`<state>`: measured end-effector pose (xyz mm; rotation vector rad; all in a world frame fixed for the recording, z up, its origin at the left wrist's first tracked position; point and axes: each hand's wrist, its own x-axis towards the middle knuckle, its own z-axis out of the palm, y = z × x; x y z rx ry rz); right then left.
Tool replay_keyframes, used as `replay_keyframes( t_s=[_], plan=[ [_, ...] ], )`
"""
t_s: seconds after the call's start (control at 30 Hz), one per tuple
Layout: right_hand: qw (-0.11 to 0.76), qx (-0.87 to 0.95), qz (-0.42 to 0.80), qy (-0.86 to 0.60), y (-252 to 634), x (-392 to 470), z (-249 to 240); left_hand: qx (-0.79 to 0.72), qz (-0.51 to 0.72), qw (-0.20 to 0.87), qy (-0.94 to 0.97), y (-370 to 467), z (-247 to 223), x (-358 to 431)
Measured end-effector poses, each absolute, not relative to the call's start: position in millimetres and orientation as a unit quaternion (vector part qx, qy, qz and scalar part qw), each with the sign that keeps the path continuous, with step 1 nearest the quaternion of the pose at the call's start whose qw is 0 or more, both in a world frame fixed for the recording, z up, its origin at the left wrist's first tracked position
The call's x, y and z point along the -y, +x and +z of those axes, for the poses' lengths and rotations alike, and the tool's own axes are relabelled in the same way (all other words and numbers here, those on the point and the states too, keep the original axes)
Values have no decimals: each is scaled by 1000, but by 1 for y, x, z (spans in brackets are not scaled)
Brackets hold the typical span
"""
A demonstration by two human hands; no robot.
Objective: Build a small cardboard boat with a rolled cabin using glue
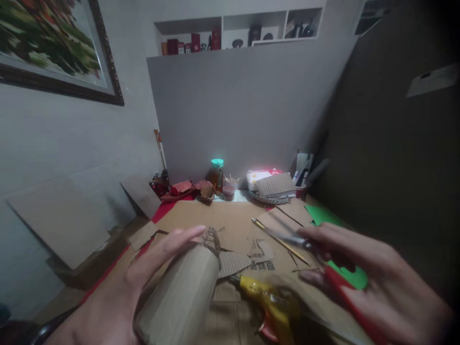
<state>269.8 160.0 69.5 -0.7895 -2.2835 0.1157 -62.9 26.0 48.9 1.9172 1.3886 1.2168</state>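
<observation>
At the lower left, my left hand (143, 282) is wrapped round a cardboard tube (183, 294), its fingers lying along the upper left side. Small cardboard strips stick up at the tube's far end. My right hand (381, 282), blurred, is closed on scissors (334, 273) with red handles, the blades pointing left over the table. Between the hands lies a yellow hot glue gun (264, 297) with an orange trigger, its nozzle toward the tube. A corrugated cardboard piece (233, 263) lies just beyond the nozzle. Near the scissor blades is a pencil-like stick (280, 242).
Cardboard (201, 215) covers the table, with green paper (323, 214) on the right. Along the back stand a jar with a turquoise lid (217, 175), a cup of sticks (229, 189), and a tray (269, 197) bearing corrugated cardboard. A grey panel (233, 110) rises behind.
</observation>
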Motion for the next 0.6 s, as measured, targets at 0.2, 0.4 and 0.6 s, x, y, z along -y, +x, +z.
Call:
replay_keyframes(
  t_s=[0.2, 0.4, 0.6],
  plan=[
    [299, 868, 248, -309, 250, -144, 66, -453, 565, 393, 566, -55, 43, -41],
    [313, 864, 308, -247, 212, -130, 36, -416, 578, 513, 479, -35, 49, -52],
    [307, 880, 278, -232, 208, -125, 31, -444, 561, 523, 464, -28, 45, -50]
  ],
)
